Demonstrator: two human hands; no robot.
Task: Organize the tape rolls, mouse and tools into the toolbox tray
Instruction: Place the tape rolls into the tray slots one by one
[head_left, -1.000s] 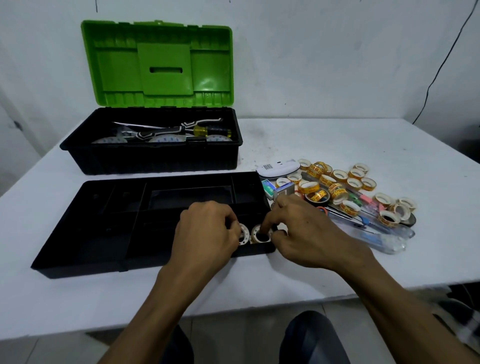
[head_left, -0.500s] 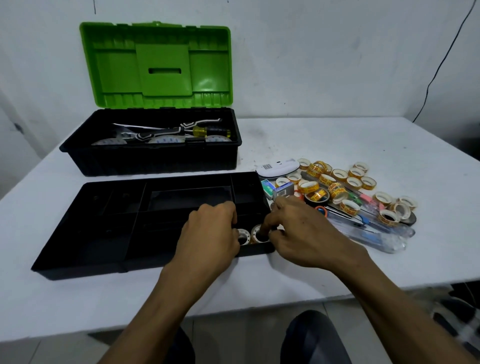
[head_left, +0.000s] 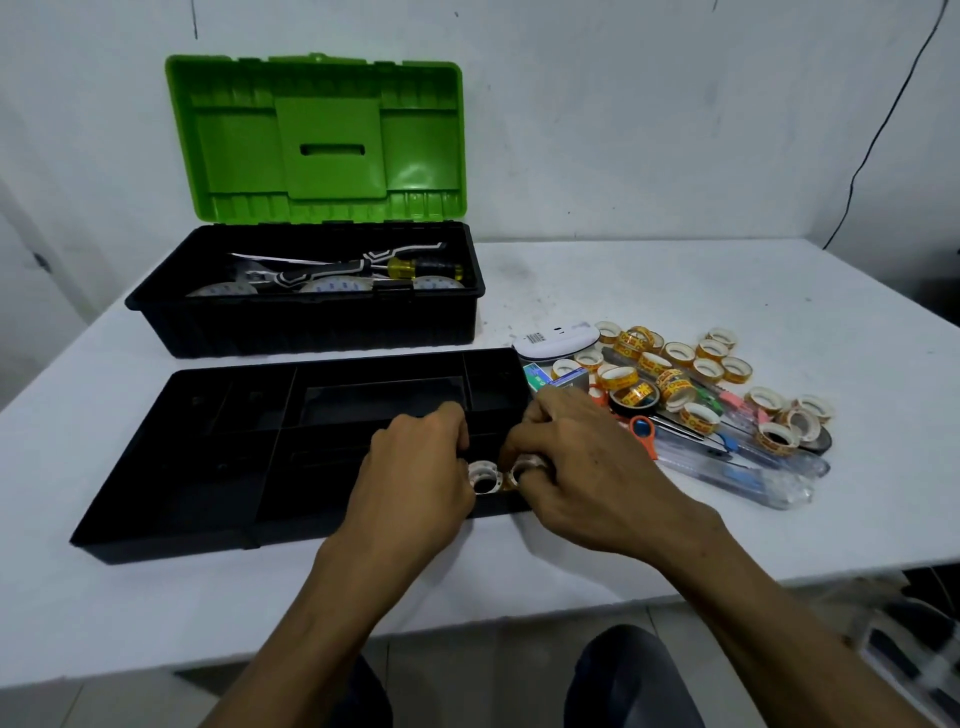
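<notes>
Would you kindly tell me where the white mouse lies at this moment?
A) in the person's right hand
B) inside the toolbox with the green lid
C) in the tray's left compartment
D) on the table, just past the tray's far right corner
D: the mouse rests on the table beside the tray and the tape rolls, outside the toolbox.

a white tabletop (head_left: 675, 275) with dark scuff marks stands against a plain white wall (head_left: 623, 104). a thin black cable (head_left: 879, 132) runs down the wall at the right. pale floor tiles (head_left: 483, 686) show below the table's near edge.
</notes>
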